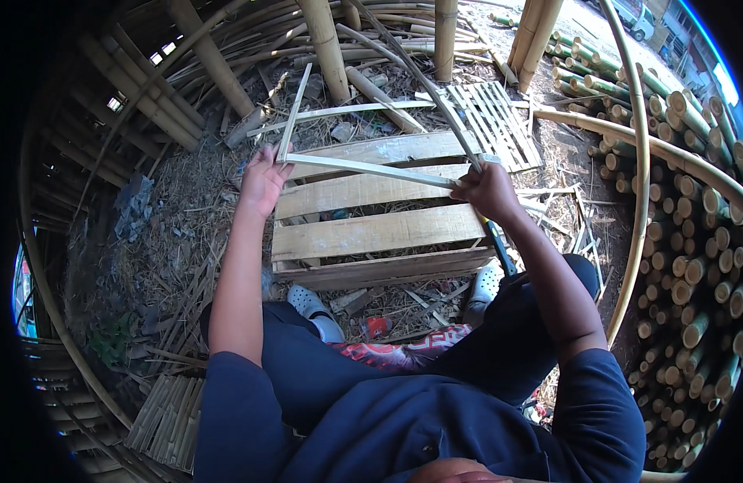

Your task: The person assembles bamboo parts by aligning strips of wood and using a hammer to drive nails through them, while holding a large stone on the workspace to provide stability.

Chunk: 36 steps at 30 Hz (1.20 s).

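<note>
From my remote post I have the left hand (262, 181) at ten o'clock and the right hand (488, 191) at two, fingers grasping opposite ends of a pale strip (363, 167) crossing twelve, above a slatted platform (379, 230).
</note>
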Tool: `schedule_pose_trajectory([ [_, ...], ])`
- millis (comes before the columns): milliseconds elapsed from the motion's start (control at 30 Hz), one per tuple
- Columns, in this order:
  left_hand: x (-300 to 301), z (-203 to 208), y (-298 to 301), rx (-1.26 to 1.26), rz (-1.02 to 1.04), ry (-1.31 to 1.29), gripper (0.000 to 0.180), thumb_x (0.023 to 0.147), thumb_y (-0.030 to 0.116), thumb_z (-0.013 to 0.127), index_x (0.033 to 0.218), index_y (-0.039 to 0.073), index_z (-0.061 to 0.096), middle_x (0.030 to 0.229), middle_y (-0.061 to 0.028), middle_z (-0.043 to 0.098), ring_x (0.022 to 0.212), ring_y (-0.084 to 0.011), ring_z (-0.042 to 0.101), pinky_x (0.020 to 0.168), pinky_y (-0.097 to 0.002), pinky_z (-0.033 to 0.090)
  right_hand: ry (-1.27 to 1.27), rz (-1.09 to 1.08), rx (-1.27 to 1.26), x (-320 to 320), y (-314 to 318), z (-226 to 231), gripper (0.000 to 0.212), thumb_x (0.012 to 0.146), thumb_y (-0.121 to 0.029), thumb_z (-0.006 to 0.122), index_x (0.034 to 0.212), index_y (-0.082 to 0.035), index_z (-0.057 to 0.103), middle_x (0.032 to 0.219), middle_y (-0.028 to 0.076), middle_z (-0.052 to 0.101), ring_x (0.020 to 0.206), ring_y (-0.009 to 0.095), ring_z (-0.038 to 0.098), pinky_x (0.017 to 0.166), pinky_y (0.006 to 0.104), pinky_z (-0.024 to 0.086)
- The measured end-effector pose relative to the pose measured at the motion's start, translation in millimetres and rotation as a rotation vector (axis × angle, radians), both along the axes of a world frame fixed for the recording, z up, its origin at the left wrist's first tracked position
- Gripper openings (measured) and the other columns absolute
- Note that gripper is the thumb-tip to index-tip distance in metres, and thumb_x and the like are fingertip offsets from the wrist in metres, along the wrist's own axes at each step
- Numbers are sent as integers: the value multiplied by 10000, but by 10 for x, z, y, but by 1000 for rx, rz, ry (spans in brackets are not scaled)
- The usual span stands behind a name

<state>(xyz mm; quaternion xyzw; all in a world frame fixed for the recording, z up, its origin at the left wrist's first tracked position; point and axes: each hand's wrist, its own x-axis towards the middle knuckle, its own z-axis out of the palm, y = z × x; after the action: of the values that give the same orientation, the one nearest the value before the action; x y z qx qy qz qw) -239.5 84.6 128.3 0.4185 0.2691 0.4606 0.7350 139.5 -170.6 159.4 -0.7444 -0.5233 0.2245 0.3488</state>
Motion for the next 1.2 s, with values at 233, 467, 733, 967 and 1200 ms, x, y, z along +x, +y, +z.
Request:
schedule_pose_trajectory([
  [233, 531, 144, -22, 31, 56, -103, 234, 916, -57, 488, 1087, 88, 553, 1259, -50, 542, 1493, -288, 295, 1186, -568, 338, 42, -208, -18, -101, 14, 71, 299, 767, -119, 870, 727, -8, 595, 650, 59, 633, 592, 139, 604, 561, 332, 488],
  [467, 886, 384, -478, 12, -99, 5, 240, 1012, 78, 534, 1247, 26, 534, 1596, -198, 324, 1519, -347, 261, 1200, -553, 331, -142, -437, 54, -105, 269, -239, 322, 713, -171, 889, 783, 48, 663, 696, 204, 677, 694, 356, 685, 684, 445, 514],
  [733, 1086, 494, -979, 121, -300, 298, 275, 1008, 226, 630, 1205, 46, 563, 1571, -200, 378, 1461, -342, 370, 1159, -510, 386, -85, -666, 16, -607, 572, -1034, 255, 791, -136, 829, 909, 62, 718, 869, 270, 714, 868, 410, 719, 774, 462, 557],
  [967, 1017, 584, -1040, 123, -272, 307, 283, 1000, 230, 643, 1198, 41, 569, 1524, -194, 453, 1428, -327, 426, 1143, -466, 419, 24, -674, -56, -863, 677, -1336, 229, 762, -67, 781, 913, 78, 686, 905, 295, 702, 909, 433, 705, 840, 472, 549],
  [1200, 935, 652, -1100, 135, -276, 341, 268, 1006, 240, 634, 1175, 41, 575, 1504, -204, 474, 1413, -323, 448, 1137, -462, 426, -54, -473, -161, -875, 729, -1332, 240, 689, -59, 745, 866, 91, 685, 918, 308, 700, 922, 442, 690, 873, 476, 544],
])
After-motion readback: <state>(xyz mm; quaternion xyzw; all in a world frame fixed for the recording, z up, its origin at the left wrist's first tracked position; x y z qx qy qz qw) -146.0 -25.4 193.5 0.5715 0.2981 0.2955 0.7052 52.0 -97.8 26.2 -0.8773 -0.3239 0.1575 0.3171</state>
